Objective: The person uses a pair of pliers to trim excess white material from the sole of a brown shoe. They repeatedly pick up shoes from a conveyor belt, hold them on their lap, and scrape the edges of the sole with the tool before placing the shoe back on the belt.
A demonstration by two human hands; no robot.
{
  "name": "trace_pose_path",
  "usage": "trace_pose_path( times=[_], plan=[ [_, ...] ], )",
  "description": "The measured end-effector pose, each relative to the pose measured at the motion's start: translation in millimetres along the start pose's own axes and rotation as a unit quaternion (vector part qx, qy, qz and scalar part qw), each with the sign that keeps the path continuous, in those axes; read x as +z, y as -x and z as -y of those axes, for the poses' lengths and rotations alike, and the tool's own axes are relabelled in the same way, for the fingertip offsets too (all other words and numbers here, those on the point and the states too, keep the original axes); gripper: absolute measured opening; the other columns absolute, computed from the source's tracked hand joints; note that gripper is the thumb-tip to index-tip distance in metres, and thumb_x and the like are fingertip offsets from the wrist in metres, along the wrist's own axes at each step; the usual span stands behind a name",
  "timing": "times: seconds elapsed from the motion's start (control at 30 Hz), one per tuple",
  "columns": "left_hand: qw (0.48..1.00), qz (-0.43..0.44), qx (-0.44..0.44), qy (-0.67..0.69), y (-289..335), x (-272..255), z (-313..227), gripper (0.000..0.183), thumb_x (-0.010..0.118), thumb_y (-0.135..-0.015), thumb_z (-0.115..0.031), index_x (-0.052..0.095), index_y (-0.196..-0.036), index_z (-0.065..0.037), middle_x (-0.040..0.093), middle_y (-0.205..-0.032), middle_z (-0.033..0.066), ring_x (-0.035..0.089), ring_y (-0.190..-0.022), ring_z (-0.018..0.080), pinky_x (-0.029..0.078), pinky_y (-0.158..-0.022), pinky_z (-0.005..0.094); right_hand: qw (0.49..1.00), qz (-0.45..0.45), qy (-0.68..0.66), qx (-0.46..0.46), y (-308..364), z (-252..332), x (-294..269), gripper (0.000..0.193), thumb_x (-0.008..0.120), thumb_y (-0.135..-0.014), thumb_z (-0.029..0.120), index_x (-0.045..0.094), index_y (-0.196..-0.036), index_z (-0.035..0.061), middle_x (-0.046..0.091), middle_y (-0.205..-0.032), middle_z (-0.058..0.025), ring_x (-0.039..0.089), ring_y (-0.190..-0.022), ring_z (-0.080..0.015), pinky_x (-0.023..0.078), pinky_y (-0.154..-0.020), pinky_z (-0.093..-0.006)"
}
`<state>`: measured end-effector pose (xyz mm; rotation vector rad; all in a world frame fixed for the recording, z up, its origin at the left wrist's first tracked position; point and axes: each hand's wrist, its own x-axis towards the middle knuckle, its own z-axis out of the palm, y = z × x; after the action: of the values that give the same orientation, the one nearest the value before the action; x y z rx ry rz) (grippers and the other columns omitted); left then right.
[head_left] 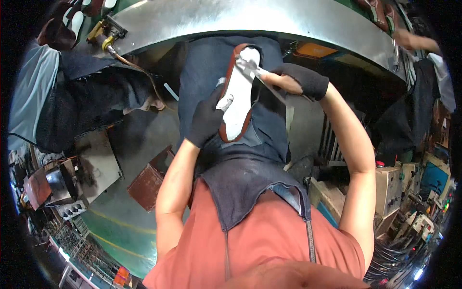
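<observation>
A reddish-brown shoe (237, 101) rests across my lap, its white underside facing up. My left hand (208, 115), in a black fingerless glove, is closed round the left edge of the shoe, with the thumb over the white surface. My right hand (296, 83), also gloved in black, is closed on a metal hand tool (248, 66). The silvery head of this tool lies over the upper part of the white underside. Its exact kind is blurred. Dark trousers (199, 62) and a dark apron (248, 185) are under and behind the work.
A curved metal bench (207, 19) runs ahead of my knees, with more shoes (74, 24) at its left end. A brass fitting with a hose (108, 41) hangs from the bench. Co-workers sit either side; one hand (409, 41) shows at right. A brown box (151, 180) stands on the floor.
</observation>
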<state>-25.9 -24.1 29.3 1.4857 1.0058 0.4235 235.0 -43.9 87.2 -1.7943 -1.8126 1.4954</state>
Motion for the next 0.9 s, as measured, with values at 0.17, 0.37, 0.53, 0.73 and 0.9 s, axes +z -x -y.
trace_pose_path(
  times=[0.17, 0.37, 0.53, 0.73, 0.9],
  plan=[
    [0.988, 0.001, 0.057, -0.142, 2, 11, -6, 0.078, 0.072, -0.078, -0.032, 0.035, -0.137, 0.003, 0.046, -0.134, 0.0234, 0.046, -0.125, 0.0318, 0.037, -0.102, 0.0362, 0.958, -0.151, 0.231, -0.072, -8, -14, 48, 0.05, 0.05, -0.091, 0.043, 0.063, -0.072, -0.0014, 0.058, -0.066, -0.0235, 0.059, -0.061, -0.0395, 0.047, -0.057, -0.0435],
    [0.96, 0.073, 0.017, 0.268, -39, 2, 21, 0.053, 0.051, -0.093, -0.025, 0.034, -0.136, 0.002, 0.049, -0.13, 0.0199, 0.05, -0.12, 0.0268, 0.04, -0.099, 0.0341, 0.956, -0.215, 0.17, -0.104, -17, -45, 57, 0.045, 0.053, -0.09, 0.042, 0.064, -0.071, 0.0015, 0.057, -0.066, -0.0224, 0.057, -0.058, -0.0405, 0.044, -0.052, -0.0439],
    [0.969, -0.122, 0.166, -0.133, -67, 34, 33, 0.045, 0.04, -0.094, -0.02, 0.034, -0.132, 0.005, 0.048, -0.125, 0.0278, 0.047, -0.118, 0.0413, 0.039, -0.098, 0.0411, 0.931, 0.107, -0.288, 0.196, 11, -18, 15, 0.063, 0.042, -0.091, 0.06, 0.063, -0.079, 0.0017, 0.066, -0.074, -0.0086, 0.067, -0.062, -0.02, 0.051, -0.054, -0.0296],
    [0.981, -0.084, 0.064, -0.163, -81, 15, 19, 0.054, 0.052, -0.09, -0.03, 0.036, -0.13, 0.001, 0.051, -0.118, 0.0306, 0.05, -0.111, 0.0445, 0.042, -0.089, 0.0456, 0.953, -0.072, 0.26, -0.136, 10, 64, -21, 0.053, 0.045, -0.095, 0.041, 0.059, -0.07, -0.0031, 0.056, -0.057, -0.0138, 0.054, -0.048, -0.0224, 0.044, -0.053, -0.0362],
    [0.965, -0.038, 0.173, -0.193, -41, 21, 30, 0.08, 0.063, -0.085, -0.029, 0.017, -0.144, -0.002, 0.03, -0.143, 0.0223, 0.032, -0.133, 0.0312, 0.031, -0.107, 0.0355, 0.957, -0.205, -0.019, -0.206, 5, 6, 60, 0.038, 0.048, -0.095, 0.03, 0.062, -0.085, -0.0029, 0.06, -0.075, -0.0246, 0.06, -0.059, -0.0269, 0.046, -0.058, -0.0369]
  ],
)
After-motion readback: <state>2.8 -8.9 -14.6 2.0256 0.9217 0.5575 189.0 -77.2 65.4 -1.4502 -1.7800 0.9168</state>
